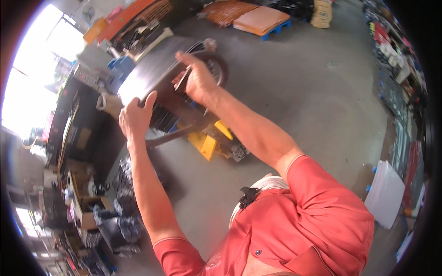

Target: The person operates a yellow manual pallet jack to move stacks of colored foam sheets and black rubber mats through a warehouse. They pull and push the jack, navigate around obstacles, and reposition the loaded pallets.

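A broad grey metal-topped piece (156, 60), shiny on its upper face, stands ahead of me at the upper left. My left hand (134, 117) holds its near left edge, thumb set apart from the fingers. My right hand (199, 82) is raised at its right side, fingers curled round a slim dark tool with a light edge (183, 81); blur hides its exact kind. A dark curved rim (172, 135) runs below and round the right of the top. Yellow metal parts (208, 146) show beneath it.
Left of me, a dark bench (80, 124), open cardboard boxes (90, 211) and black bundles (124, 179) crowd together. Ahead lies an orange-brown stack (261, 20) on a blue pallet (276, 30), with a tan sack (322, 14) nearby. White sheets (386, 194) lean at the right.
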A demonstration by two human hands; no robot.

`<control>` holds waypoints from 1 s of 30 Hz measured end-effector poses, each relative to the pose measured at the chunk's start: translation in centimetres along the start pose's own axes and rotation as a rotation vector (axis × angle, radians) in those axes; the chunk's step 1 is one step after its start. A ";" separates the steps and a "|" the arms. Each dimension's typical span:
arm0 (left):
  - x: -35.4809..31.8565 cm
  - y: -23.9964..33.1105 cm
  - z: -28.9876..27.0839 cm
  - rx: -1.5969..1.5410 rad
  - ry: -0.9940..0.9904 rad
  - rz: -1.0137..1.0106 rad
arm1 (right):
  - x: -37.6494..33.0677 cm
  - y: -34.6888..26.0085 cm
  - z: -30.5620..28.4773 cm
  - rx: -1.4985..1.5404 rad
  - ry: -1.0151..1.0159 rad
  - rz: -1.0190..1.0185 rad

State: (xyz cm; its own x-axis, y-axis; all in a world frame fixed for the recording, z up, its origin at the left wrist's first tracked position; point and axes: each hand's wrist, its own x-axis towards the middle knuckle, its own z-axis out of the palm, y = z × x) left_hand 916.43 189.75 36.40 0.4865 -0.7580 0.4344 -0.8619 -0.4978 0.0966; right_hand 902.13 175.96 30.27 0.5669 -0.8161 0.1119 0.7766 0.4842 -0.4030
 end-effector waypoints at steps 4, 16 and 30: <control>0.2 -0.7 0.4 -0.021 0.065 0.080 | 0.5 0.8 1.5 -0.207 0.261 -0.005; -0.6 -0.9 -0.1 -0.078 0.050 0.018 | 1.4 2.5 2.7 -0.477 0.365 -0.136; -1.4 0.6 0.4 -0.057 0.146 0.060 | 1.2 1.1 2.2 -0.534 0.369 -0.154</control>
State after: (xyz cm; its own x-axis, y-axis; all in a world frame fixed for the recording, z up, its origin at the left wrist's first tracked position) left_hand 915.29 190.36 35.53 0.4112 -0.7144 0.5662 -0.8977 -0.4252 0.1154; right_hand 904.24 176.22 32.02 0.2556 -0.9639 -0.0752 0.5448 0.2079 -0.8124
